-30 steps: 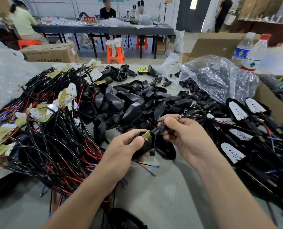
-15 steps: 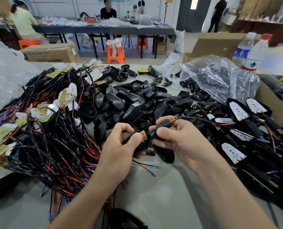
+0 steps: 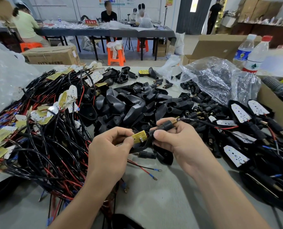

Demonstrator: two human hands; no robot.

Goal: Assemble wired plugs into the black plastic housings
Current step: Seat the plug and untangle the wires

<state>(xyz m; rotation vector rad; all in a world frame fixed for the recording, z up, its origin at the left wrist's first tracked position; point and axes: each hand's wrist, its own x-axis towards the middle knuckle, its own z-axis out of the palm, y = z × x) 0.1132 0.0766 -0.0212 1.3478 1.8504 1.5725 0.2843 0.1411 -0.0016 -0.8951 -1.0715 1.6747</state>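
Left hand [image 3: 109,151] pinches the yellow board [image 3: 138,136] at the mouth of a black housing [image 3: 143,145]. My right hand [image 3: 175,138] grips the plug [image 3: 166,125], fingers curled round its black sleeve, brass tip pointing right, where its wire [image 3: 203,123] leads off. I hold it all just above the table [image 3: 162,204], in front of the heap [image 3: 137,103] of loose housings, with the tangle [image 3: 46,146] of wires on my left.

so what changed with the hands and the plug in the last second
The left hand and right hand rose a little toward the pile. The right swung the plug up, its brass end now clear of the fingers. More of the yellow board shows by the left thumb. The left kept hold of the housing, the right of the plug; pile, bag and bottles stayed put.
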